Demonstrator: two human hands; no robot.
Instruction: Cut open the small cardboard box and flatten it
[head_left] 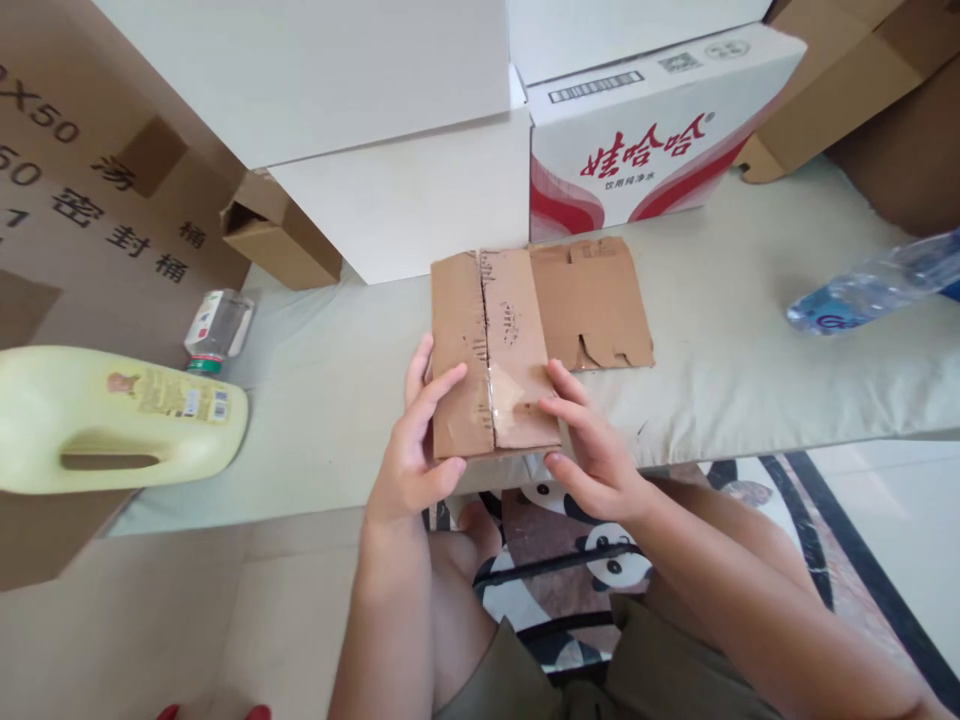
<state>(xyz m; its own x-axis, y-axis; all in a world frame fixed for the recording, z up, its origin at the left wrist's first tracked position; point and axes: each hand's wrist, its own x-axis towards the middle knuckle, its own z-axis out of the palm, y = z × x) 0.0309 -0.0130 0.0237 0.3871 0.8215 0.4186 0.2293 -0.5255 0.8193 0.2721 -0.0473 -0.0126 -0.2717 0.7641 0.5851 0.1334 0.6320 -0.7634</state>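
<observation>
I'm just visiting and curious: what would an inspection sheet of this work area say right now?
Surface: pale cloth-covered table, slightly creased.
Job's things: flattened brown cardboard box with a taped seam, lying at the table's near edge.
Clutter: pale yellow jug on its side; small clear bottle; clear water bottle lying down.
Grippers: left hand and right hand press the box's near end, fingers on top.
Cables: nothing seen.
Surroundings: white cartons, a red-printed water carton, brown cartons, panda-pattern rug.
</observation>
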